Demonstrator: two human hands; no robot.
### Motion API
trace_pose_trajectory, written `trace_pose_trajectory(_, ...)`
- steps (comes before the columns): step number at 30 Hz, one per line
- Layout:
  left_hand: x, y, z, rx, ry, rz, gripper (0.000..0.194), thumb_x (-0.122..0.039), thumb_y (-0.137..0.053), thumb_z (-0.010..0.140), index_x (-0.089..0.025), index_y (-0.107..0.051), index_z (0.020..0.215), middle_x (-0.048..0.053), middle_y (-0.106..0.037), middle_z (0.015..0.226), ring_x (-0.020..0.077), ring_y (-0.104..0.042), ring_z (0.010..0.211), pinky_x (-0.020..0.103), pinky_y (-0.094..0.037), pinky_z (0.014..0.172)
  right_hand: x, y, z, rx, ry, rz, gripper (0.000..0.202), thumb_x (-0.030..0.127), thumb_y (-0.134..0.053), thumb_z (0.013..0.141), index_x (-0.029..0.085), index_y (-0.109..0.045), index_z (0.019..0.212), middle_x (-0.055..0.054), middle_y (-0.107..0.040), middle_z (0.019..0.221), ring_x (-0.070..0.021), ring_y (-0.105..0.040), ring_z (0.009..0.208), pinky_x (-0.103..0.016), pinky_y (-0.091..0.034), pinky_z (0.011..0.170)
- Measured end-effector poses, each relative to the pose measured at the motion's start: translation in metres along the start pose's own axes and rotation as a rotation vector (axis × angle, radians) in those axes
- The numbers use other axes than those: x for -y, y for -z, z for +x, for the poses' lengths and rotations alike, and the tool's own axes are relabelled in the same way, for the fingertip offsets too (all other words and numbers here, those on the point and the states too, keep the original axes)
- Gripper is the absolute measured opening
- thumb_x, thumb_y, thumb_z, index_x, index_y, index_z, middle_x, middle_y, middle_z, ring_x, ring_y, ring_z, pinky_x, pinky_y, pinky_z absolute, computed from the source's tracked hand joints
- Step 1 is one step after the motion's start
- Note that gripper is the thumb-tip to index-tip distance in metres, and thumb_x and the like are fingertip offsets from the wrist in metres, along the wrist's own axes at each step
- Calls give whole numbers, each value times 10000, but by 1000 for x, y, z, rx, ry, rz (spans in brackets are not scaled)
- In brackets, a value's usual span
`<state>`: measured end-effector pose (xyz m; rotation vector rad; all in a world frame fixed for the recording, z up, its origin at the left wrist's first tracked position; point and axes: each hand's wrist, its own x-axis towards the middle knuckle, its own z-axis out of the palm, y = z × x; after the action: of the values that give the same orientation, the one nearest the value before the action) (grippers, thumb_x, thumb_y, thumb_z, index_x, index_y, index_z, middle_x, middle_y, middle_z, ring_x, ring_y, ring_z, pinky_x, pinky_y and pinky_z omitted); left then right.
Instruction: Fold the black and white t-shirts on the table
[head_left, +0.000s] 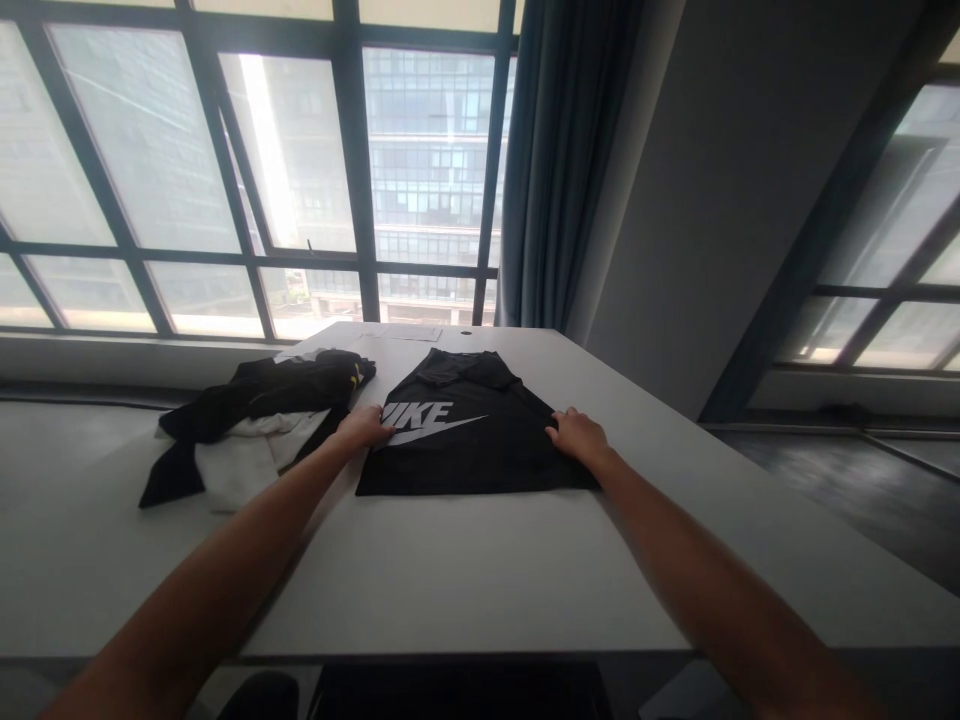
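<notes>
A black T-shirt [480,450] with a large white Nike print lies spread on the white table [480,570], its narrower end toward the window. My left hand [366,428] grips its left edge beside the lettering, fingers closed on the cloth. On the opposite side, my right hand [579,436] pinches the right edge at about the same height. Part of the first letter is covered by my left fingers. Sleeves are not seen spread out at either side.
Left of the shirt is a loose heap of black and white clothes [262,400]. A sheet of paper [412,334] lies at the table's far end, near a dark round hole [466,332]. Windows, a blue-grey curtain [555,170] and a pillar [720,180] stand beyond.
</notes>
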<state>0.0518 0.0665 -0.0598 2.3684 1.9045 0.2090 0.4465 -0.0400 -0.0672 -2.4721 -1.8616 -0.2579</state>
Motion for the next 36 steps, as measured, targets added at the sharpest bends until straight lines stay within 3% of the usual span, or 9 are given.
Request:
trace_pose_trajectory(4,-6,2,-9,64,60,-85,731,-487,-751,688,-127,-578,1300,182,-601,1324,326,-582,1194,316,-482,910,-15,1,-4,-11,-33,26,371,330,-498,916,163,-612,1228,-164,-625,1206,-284,-608,1085,-358,-476,852)
trace_pose_trajectory(10,-10,6,-14,153,71,-203,823,-403,-827,596,-152,-550,1329,165,-612,1317,300,-629,1126,273,-519,827,-35,3,0,1,-115,173,408,234,-492,869,188,-610,1256,-152,-670,1178,-283,-639,1061,-352,-481,844)
trace_pose_trajectory(16,-8,11,-15,22,60,-245,742,-169,-751,636,-157,-531,1345,121,-694,1145,264,-653,1050,253,-514,805,-37,6,-1,-16,-136,255,415,348,-503,869,189,-624,1233,-137,-678,1180,-286,-627,1091,-354,-476,870)
trace_pose_trajectory(20,-17,16,-23,-90,-43,-216,708,-59,-623,659,-161,-523,1353,85,-710,1039,234,-650,1024,250,-495,832,-35,7,-2,20,-99,246,471,423,-564,834,190,-612,1240,-124,-660,1218,-293,-615,1105,-356,-476,867)
trace_pose_trajectory(29,-50,13,-47,-213,-265,-188,626,-60,-542,656,-220,-596,1258,33,-717,1065,236,-630,1053,293,-476,920,-32,8,-3,29,-54,219,480,295,-592,764,210,-620,1235,-118,-686,1154,-286,-639,1051,-344,-486,801)
trace_pose_trajectory(36,-71,2,-61,-146,-365,-224,525,-67,-535,685,-215,-649,1175,25,-731,1045,236,-662,991,296,-507,876,-33,4,0,34,-40,224,475,309,-586,763,206,-621,1225,-113,-683,1164,-279,-640,1046,-338,-485,800)
